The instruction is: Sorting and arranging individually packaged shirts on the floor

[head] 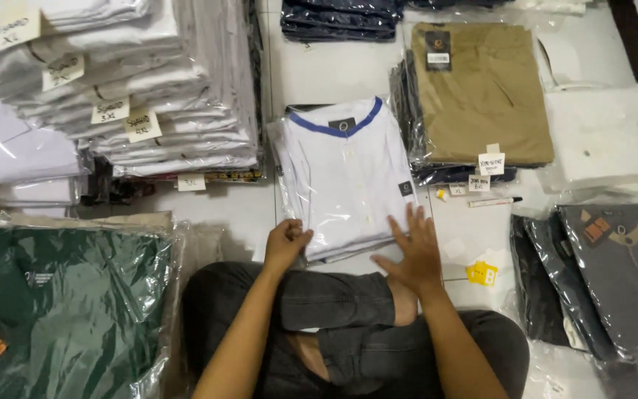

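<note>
A person is sitting cross-legged on the floor (pixel 334 70), working on a folded white shirt with a blue collar (pixel 345 174) that is lying in clear plastic at about 12 o'clock from the knees. The shirt is looking already folded flat and squared, and it is resting on top of a few similar white pieces. Whether the bag is sealed is not visible, so the pressing and closing of the near edge is seeming, as a judgement, to be the part not yet finished.

The left hand (pixel 286 242) is curling into a closed grip at the shirt's near-left corner, at about 7 o'clock of the garment, pinching the plastic or fabric edge; exactly which it has caught cannot be told. The right hand (pixel 413 251) is lying flat with fingers spread apart, palm down on the near-right corner at about 5 o'clock, holding nothing.

A stack of bagged white shirts (pixel 149 89) is standing at 10 o'clock, a khaki garment (pixel 481 92) at 1 o'clock, and a green bagged shirt (pixel 60 310) at 8 o'clock.
</note>
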